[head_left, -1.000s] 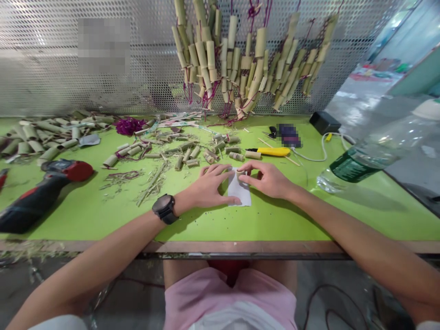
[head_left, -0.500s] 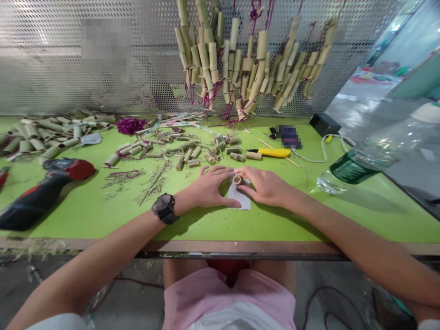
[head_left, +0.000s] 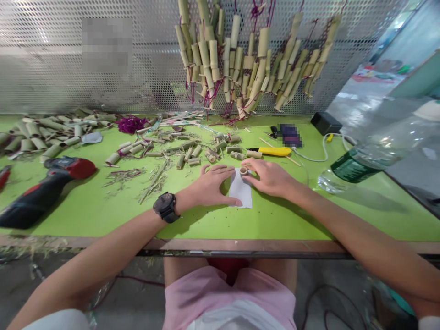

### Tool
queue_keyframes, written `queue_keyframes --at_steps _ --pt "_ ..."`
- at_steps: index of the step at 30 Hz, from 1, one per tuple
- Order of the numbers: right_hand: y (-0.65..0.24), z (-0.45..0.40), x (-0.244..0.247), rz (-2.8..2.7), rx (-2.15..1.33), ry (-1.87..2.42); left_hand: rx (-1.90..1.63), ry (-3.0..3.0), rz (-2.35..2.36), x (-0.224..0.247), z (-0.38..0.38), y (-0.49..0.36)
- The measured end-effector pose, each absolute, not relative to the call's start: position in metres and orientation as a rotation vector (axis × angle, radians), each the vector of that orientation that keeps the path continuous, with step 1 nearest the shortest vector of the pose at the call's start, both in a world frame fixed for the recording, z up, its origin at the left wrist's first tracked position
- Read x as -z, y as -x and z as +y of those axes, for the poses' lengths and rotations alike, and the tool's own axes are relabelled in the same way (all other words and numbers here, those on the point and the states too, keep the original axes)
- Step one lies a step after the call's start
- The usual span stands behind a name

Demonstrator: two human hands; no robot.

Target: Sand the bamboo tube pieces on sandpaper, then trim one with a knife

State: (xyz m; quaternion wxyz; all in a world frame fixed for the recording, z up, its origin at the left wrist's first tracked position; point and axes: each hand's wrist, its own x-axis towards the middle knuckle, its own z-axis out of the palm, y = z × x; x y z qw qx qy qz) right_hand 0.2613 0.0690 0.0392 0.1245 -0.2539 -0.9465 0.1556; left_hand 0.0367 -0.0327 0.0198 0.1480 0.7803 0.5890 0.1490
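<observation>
A small whitish sheet [head_left: 242, 192] lies on the green table in front of me. My left hand [head_left: 217, 184] rests on its left edge, fingers apart, with the thumb over the lower part of the sheet and nothing gripped. At the sheet's upper right, my right hand [head_left: 266, 178] pinches a short bamboo ring [head_left: 244, 171] between thumb and fingers. The ring's open end faces up. Its lower part is partly hidden by the thumb.
Cut bamboo pieces [head_left: 179, 161] and shavings lie beyond my hands, with a yellow cutter [head_left: 274, 151] behind the right one. A power tool [head_left: 44, 192] is at left, a bottle [head_left: 360, 160] at right. Bamboo strings [head_left: 263, 43] hang from the mesh panel.
My right hand has moved slightly right and up with the bamboo ring, uncovering more of the sheet. My left hand has stayed nearly still.
</observation>
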Motion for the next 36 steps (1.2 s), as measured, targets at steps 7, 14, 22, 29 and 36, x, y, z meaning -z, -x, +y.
queue_keyframes --at_steps 7,14,22,29,36 --pt "-0.262 0.072 -0.040 -2.803 -0.379 0.727 -0.352 -2.240 1.705 -0.026 -0.034 -0.038" --pt "-0.265 0.077 -0.036 -2.299 -1.152 0.698 -0.483 -2.348 1.718 -0.021 -0.034 -0.039" --pt "-0.264 0.068 -0.037 -1.985 -1.786 0.581 -1.072 -2.398 1.662 -0.022 -0.033 -0.039" --pt "-0.263 0.070 -0.035 -1.936 -1.840 0.562 -1.192 -2.468 1.624 -0.019 -0.031 -0.039" --pt "-0.264 0.072 -0.039 -2.276 -1.067 0.676 -0.892 -2.390 1.718 -0.023 -0.035 -0.041"
